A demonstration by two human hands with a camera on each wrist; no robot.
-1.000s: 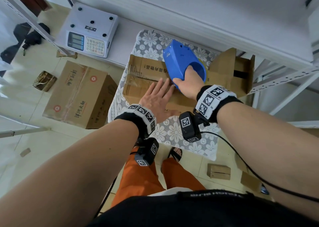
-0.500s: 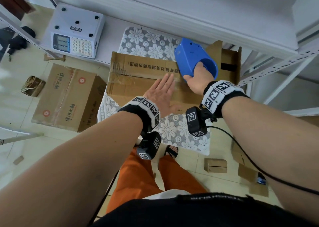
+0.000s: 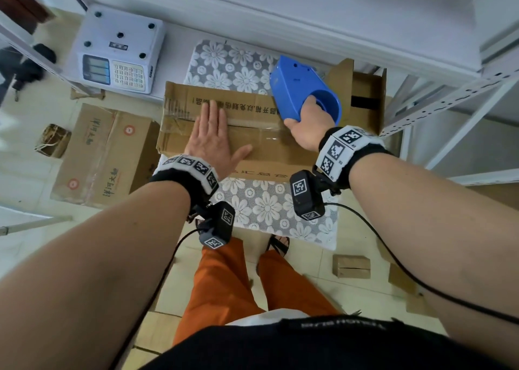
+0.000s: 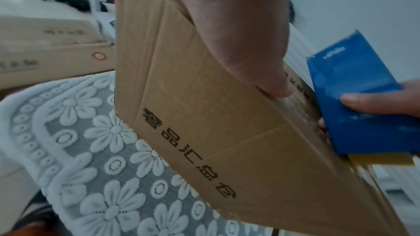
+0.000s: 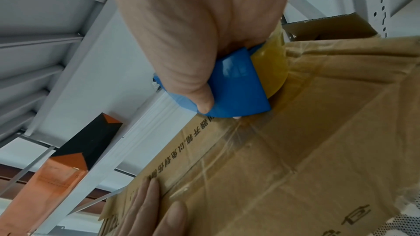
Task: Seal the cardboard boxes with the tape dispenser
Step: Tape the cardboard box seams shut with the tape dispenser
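Pressing flat on the cardboard box (image 3: 247, 133), the left hand (image 3: 213, 142) lies palm down with its fingers straight and the thumb spread out to the side, right over the taped centre seam. That box sits on a small table draped in a flowered lace cloth (image 3: 264, 204), printed characters running along its far flap. Over on the right end of the box, the right hand (image 3: 309, 125) is wrapped round the blue tape dispenser (image 3: 303, 91), thumb along one side, fingers through the round opening. From the right wrist view you can see the yellowish tape roll (image 5: 270, 71) inside the blue shell, its lower edge down on the box top, with glossy clear tape along the seam running back toward the left hand's fingertips (image 5: 147, 196). Beyond the dispenser a second box (image 3: 365, 100) stands with its flaps up. Down on the tiled floor to the left lies another large carton (image 3: 104, 156), and a white weighing scale (image 3: 118, 52) sits on the low shelf behind it. Orange trousers (image 3: 224, 279) below the table edge
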